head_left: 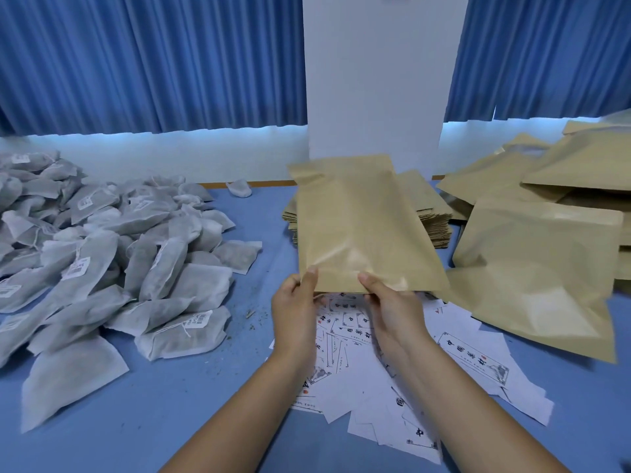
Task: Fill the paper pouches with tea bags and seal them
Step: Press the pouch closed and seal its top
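The paper pouch [362, 227] is held up off the worktop [164, 404], tilted away from the person, its near edge at the hands and its far end over the stack of flat pouches [435, 220] behind it. The left hand [295, 305] pinches the near left corner, thumb on top. The right hand [392, 312] grips the same edge further along, thumb on the upper face and fingers curled beneath. Whether that edge is the pouch's mouth I cannot tell from here.

Right under the hands lies a scatter of printed white slips [474, 358]. To the right, loose pouches [539, 268] lie overlapping in a heap. Well to the left sits a big mound of grey tea bags [119, 254], some with paper tags. Blue curtains [136, 63] and a white pillar [375, 80] stand behind.
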